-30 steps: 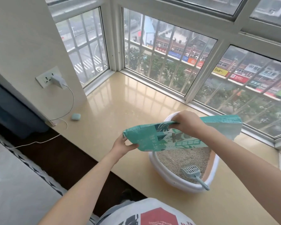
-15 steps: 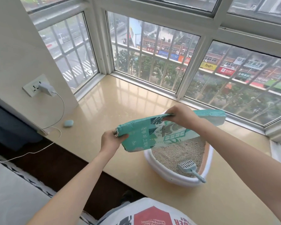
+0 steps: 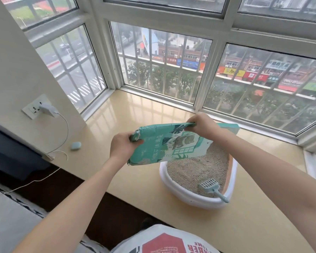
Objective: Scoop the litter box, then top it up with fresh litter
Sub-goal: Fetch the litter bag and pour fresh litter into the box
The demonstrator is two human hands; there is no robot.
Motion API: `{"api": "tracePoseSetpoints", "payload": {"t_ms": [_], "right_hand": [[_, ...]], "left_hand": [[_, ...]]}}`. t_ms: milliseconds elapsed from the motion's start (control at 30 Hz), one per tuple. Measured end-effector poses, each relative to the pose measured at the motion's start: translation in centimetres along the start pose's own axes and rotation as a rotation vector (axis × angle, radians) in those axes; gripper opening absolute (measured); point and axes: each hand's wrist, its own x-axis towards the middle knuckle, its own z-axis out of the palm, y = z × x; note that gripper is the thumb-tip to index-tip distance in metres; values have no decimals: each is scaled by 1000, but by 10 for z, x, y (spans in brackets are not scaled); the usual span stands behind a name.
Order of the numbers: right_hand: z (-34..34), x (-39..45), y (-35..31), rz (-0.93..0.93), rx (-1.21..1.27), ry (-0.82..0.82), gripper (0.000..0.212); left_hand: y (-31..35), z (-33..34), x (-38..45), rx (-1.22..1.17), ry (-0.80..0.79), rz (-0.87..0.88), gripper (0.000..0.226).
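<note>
A teal litter bag (image 3: 164, 143) is held sideways in the air above the left end of the white litter box (image 3: 195, 199). My left hand (image 3: 123, 146) grips the bag's left end. My right hand (image 3: 202, 125) pinches its upper edge near the middle. The box stands on the beige window ledge (image 3: 131, 183) and holds grey-beige litter (image 3: 195, 167). A pale blue slotted scoop (image 3: 211, 188) lies in the litter at the near right, its handle resting over the rim. The bag hides the far left part of the box.
Barred windows (image 3: 164, 70) close the ledge at the back and left. A wall socket with a white charger (image 3: 44, 108) and trailing cable sits on the left wall. A small pale blue case (image 3: 75, 145) lies on the ledge's left side. Dark floor lies below the ledge's near edge.
Both hands have carried the bag to the left and slightly up, uncovering more of the litter box. My left hand's grip has closed more fully round the bag's end.
</note>
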Motion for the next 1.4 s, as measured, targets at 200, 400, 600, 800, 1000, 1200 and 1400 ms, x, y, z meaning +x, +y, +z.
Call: {"api": "tracePoseSetpoints", "payload": {"t_ms": [200, 400, 600, 800, 1000, 1200, 1400], "right_hand": [[2, -4, 15, 33, 81, 43, 14], [5, -10, 29, 97, 181, 78, 13], [13, -11, 44, 190, 275, 80, 13], [16, -14, 50, 234, 349, 84, 5], [20, -17, 50, 245, 388, 84, 6], [20, -18, 50, 243, 392, 117, 9], [20, -19, 48, 240, 388, 129, 11]], "left_hand": [[18, 0, 5, 135, -8, 67, 14], [36, 3, 12, 242, -35, 122, 21], [55, 6, 18, 345, -53, 193, 29], [71, 5, 22, 427, -76, 244, 27], [80, 3, 23, 486, -78, 281, 32], [84, 0, 22, 472, -69, 302, 30], [82, -3, 21, 468, -51, 315, 27]]}}
